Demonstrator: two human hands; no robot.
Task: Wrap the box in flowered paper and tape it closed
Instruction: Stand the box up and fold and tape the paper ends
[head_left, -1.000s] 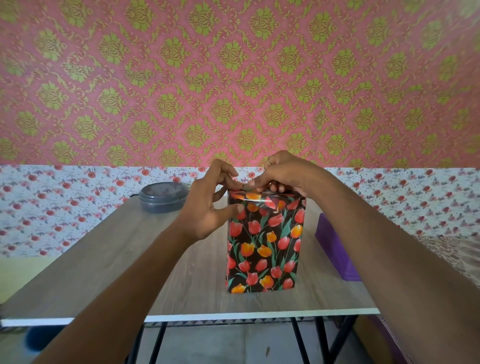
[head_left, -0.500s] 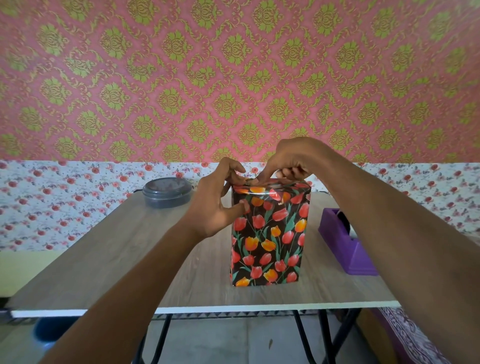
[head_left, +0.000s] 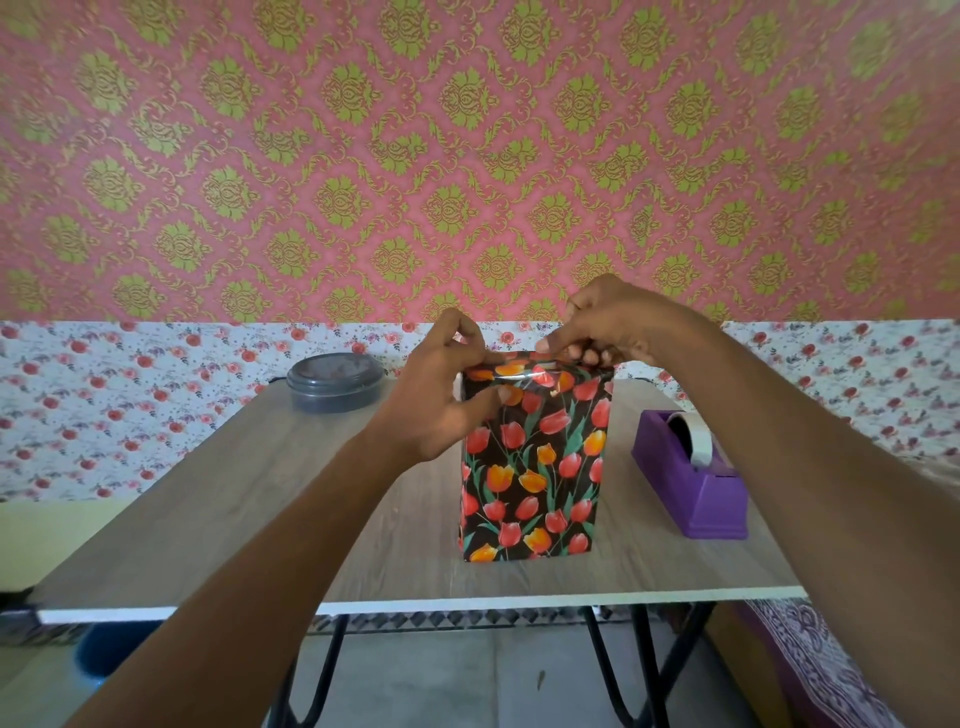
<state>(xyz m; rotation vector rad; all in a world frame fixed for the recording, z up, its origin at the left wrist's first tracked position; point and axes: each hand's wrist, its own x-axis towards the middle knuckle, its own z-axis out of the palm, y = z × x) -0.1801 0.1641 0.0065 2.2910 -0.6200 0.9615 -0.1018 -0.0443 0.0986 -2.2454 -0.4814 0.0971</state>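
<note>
The box (head_left: 535, 467), covered in tulip paper, stands upright on the table (head_left: 208, 519). The left hand (head_left: 441, 395) grips its top left corner; the right hand (head_left: 613, 322) pinches its top edge. A purple tape dispenser (head_left: 696, 483) sits right of the box.

both hands (head_left: 447, 400) (head_left: 608, 322) pinch the upright wrapped box's (head_left: 535, 467) top.

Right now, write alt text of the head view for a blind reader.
The left hand grips the top corner of an upright box wrapped in tulip paper; the right hand pinches its top fold. On the table, a purple tape dispenser stands right of it, a grey lidded container back left.
</note>
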